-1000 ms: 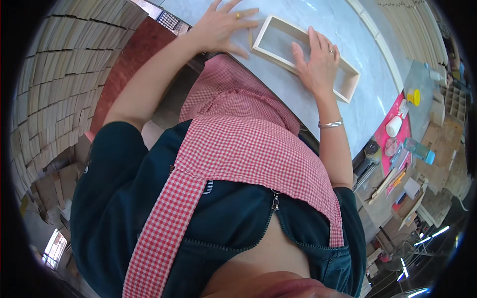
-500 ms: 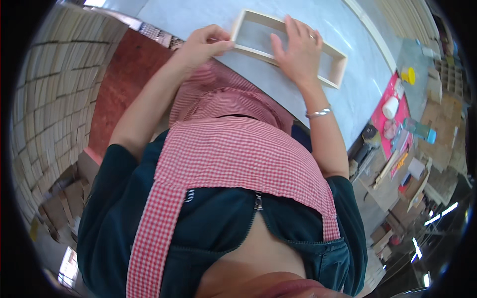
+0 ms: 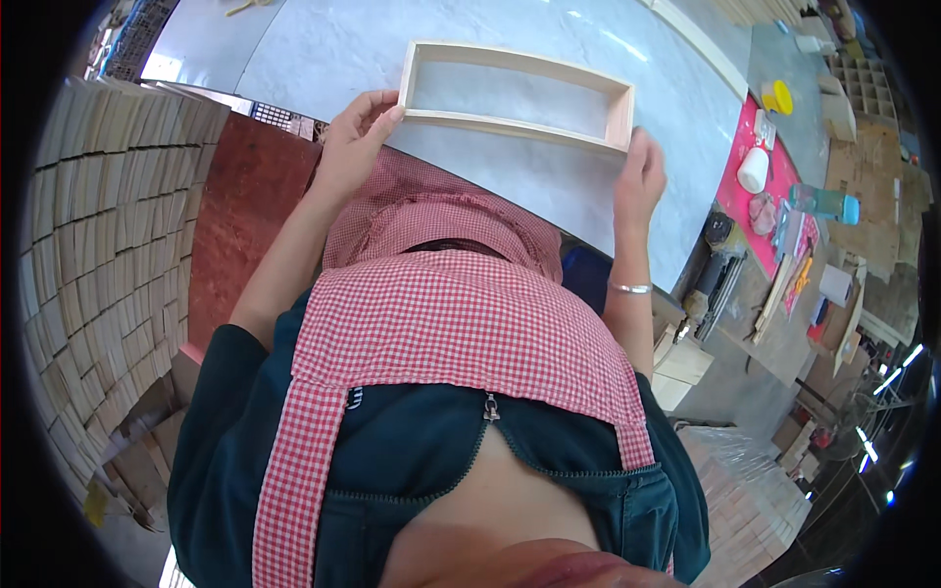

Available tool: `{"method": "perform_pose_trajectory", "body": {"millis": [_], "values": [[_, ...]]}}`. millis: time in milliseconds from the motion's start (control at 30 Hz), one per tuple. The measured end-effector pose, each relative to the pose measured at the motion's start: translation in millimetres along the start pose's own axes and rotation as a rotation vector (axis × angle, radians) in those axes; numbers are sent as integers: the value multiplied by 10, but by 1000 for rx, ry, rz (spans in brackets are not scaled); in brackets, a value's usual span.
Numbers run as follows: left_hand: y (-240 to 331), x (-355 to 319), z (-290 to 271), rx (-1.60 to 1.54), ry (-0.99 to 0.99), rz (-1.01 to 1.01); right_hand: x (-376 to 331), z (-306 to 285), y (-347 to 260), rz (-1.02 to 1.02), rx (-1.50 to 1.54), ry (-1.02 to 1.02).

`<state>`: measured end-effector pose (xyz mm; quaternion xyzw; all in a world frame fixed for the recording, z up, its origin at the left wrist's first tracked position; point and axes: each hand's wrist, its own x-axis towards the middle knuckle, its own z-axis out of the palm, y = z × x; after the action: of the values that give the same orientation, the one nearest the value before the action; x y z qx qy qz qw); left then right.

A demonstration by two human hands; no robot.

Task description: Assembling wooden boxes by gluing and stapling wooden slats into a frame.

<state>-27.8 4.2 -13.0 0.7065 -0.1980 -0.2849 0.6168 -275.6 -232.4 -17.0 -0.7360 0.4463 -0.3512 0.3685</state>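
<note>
Broadly, the pale grey worktop [image 3: 323, 44] fills the upper part of the view, and everything else is placed against it. Stacked wooden slats [image 3: 88, 274] rise in a wall off its left edge, a red-brown board [image 3: 240, 216] lies between those stacks and the near edge, and a cluttered bench with a pink mat [image 3: 737, 201] runs along its right edge. On the worktop, near its front edge, lies a long open wooden frame [image 3: 517, 65], flat, its hollow middle showing the grey surface. The left hand [image 3: 355, 147] grips the frame's near left corner, fingers curled over the rail and thumb along its end. The right hand [image 3: 639, 181] sits at the near right corner, fingers folded against the end rail; how firmly it holds cannot be told. Both hands thus bracket the frame from its two short ends. Bare worktop stretches beyond the frame's far rail and to its left, while the strip between the near rail and the worktop's front edge is narrow. A yellow cap [image 3: 777, 96] rests near the worktop's right edge, well apart from the frame.
</note>
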Motion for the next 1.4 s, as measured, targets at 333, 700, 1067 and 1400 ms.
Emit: {"method": "perform_pose_trajectory", "body": {"millis": [333, 700, 1067, 1400], "values": [[675, 750, 37, -69, -155, -54, 534, -424, -221, 0, 96, -152], [72, 647, -402, -221, 229, -156, 1563, -1320, 1181, -183, -898, 386], [-37, 330, -444, -237, 360, -276, 2108, -2225, 2258, 497, -771, 433], [-132, 201, -60, 350, 162, 314, 775, -939, -55, 31, 466, 613]]}}
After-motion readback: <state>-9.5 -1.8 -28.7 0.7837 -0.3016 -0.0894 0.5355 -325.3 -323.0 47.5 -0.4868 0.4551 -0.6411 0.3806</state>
